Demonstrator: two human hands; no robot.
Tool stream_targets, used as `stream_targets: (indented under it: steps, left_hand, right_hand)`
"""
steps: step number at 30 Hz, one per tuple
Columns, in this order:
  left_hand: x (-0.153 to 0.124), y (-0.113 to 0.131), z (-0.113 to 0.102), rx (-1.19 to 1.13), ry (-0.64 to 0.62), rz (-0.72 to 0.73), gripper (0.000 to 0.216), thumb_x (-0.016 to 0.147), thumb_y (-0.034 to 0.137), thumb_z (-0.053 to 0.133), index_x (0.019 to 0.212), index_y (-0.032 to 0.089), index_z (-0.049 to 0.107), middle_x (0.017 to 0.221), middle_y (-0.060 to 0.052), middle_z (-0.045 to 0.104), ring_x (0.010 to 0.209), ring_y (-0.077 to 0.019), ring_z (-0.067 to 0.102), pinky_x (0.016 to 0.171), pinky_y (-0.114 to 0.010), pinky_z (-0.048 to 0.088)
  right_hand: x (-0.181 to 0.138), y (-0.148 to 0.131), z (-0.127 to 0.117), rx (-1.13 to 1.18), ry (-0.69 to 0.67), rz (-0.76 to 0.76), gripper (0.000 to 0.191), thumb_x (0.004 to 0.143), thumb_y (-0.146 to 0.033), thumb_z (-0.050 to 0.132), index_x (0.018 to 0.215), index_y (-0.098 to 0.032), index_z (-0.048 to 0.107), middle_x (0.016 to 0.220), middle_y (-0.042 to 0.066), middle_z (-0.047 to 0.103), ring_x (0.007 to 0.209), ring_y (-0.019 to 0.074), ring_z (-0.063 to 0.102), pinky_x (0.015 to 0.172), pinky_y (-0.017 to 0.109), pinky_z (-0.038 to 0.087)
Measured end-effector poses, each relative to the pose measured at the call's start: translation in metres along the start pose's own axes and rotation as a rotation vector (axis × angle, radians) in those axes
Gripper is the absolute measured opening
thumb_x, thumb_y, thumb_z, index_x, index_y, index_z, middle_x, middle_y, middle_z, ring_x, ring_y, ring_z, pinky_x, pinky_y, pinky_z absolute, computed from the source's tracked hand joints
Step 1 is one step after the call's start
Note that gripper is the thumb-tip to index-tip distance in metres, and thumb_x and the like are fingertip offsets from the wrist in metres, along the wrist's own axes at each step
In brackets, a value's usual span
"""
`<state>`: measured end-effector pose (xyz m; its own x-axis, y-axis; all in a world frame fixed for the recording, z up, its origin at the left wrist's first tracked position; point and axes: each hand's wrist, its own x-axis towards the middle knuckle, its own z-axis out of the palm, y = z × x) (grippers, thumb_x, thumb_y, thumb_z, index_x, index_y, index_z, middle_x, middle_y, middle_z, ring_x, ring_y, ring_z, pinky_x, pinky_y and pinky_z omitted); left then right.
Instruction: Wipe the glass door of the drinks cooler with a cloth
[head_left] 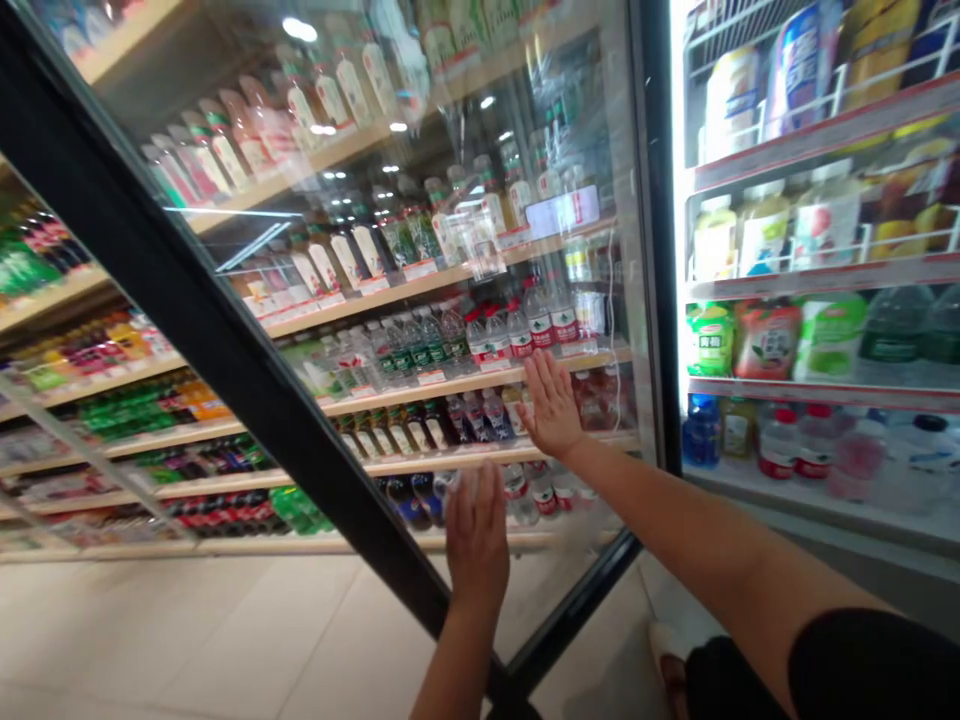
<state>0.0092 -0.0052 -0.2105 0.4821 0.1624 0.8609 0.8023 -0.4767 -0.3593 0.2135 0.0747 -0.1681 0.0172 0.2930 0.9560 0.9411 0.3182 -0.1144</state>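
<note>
A black-framed glass door (577, 590) stands swung out from a lit drinks cooler. Against its pane, my right hand (553, 405) lies flat with fingers spread, holding nothing. Lower and to the left, my left hand (478, 530) is raised close to the glass near the black door frame (300, 400). Its fingers point up and are stretched out, a little blurred; whether the palm touches the pane I cannot tell. Through the glass, rows of red-labelled water bottles (551, 325) show beyond my hands.
Inside the cooler (817, 395) at right, wire-fronted shelves hold bottled drinks and pouches. Wooden shelves (420, 395) with many bottles run behind the door and on to the left. Pale floor tiles (187, 630) lie below. A shoe (667, 655) shows at the bottom, by the cooler.
</note>
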Motion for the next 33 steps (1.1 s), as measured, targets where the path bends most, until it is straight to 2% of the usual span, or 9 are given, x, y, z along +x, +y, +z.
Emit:
stream_targets:
  steps: [2,4,8,11,16,23,26,30,33]
  left_hand:
    - [-0.015,0.01,0.003,-0.026,-0.083,0.061,0.056,0.092,0.003,0.038,0.146,0.018,0.043,0.144,-0.006,0.054,0.147,-0.0198,0.027,0.124,-0.039,0.022]
    - [-0.003,0.001,-0.001,-0.033,-0.089,0.052,0.057,0.092,0.004,0.039,0.147,0.019,0.042,0.145,-0.006,0.053,0.147,-0.02,0.026,0.125,-0.039,0.02]
    - [0.059,-0.039,-0.018,-0.016,0.147,-0.172,0.056,0.094,0.009,0.045,0.147,0.024,0.041,0.154,-0.011,0.039,0.149,-0.0278,0.02,0.122,-0.05,0.026]
    - [0.071,-0.042,-0.017,0.02,0.277,-0.198,0.051,0.094,0.012,0.049,0.144,0.024,0.046,0.15,-0.013,0.044,0.147,-0.0287,0.026,0.119,-0.052,0.031]
    - [0.04,-0.017,-0.002,-0.01,0.03,0.136,0.051,0.094,0.007,0.045,0.144,0.018,0.044,0.138,-0.008,0.058,0.147,-0.0239,0.028,0.121,-0.044,0.029]
    - [0.121,-0.06,-0.028,0.145,0.233,-0.123,0.054,0.093,0.012,0.051,0.145,0.022,0.044,0.152,-0.01,0.042,0.148,-0.0296,0.023,0.119,-0.054,0.027]
    - [0.111,-0.041,-0.017,0.175,0.193,-0.082,0.055,0.093,0.011,0.05,0.146,0.02,0.042,0.152,-0.009,0.043,0.149,-0.0295,0.022,0.12,-0.055,0.024]
    - [0.074,-0.013,0.003,0.06,-0.014,0.237,0.051,0.094,0.009,0.046,0.144,0.018,0.046,0.147,-0.007,0.05,0.147,-0.0235,0.027,0.122,-0.043,0.026]
    - [0.093,-0.027,-0.005,0.063,-0.004,0.165,0.051,0.094,0.011,0.045,0.145,0.02,0.044,0.15,-0.006,0.046,0.148,-0.0238,0.024,0.123,-0.045,0.024]
  right_hand:
    - [0.0,0.0,0.0,-0.007,-0.002,0.003,0.068,0.101,-0.045,0.026,0.158,-0.014,0.006,0.163,0.016,0.022,0.153,0.0258,0.012,0.121,0.052,0.017]
    - [0.0,0.001,0.0,0.0,-0.015,0.01,0.068,0.101,-0.045,0.026,0.158,-0.015,0.006,0.163,0.016,0.021,0.153,0.0258,0.013,0.121,0.052,0.016]
    - [0.0,0.001,0.0,0.015,-0.019,0.004,0.07,0.101,-0.046,0.027,0.158,-0.015,0.003,0.164,0.015,0.02,0.154,0.0261,0.01,0.122,0.053,0.015]
    - [0.001,0.0,0.0,-0.009,0.0,-0.005,0.07,0.101,-0.045,0.027,0.158,-0.015,0.0,0.165,0.015,0.017,0.154,0.0257,0.009,0.122,0.052,0.016]
    - [0.001,0.003,-0.001,-0.055,0.022,-0.051,0.07,0.102,-0.044,0.025,0.158,-0.014,-0.005,0.164,0.015,0.019,0.154,0.0248,0.008,0.121,0.05,0.018]
    - [0.002,0.004,-0.004,-0.075,-0.009,-0.06,0.07,0.102,-0.045,0.024,0.158,-0.013,-0.002,0.162,0.016,0.024,0.154,0.0252,0.011,0.12,0.048,0.018]
    - [0.002,0.006,-0.008,-0.079,-0.003,-0.086,0.069,0.102,-0.043,0.027,0.158,-0.014,0.0,0.162,0.014,0.027,0.153,0.0235,0.012,0.12,0.045,0.018]
    - [0.003,0.012,-0.011,-0.061,-0.005,-0.117,0.066,0.102,-0.039,0.03,0.158,-0.016,0.004,0.161,0.012,0.029,0.153,0.0217,0.015,0.12,0.042,0.02]
    - [0.003,0.015,-0.011,-0.047,-0.02,-0.118,0.061,0.102,-0.034,0.028,0.158,-0.018,0.008,0.161,0.011,0.031,0.152,0.0204,0.018,0.119,0.041,0.02]
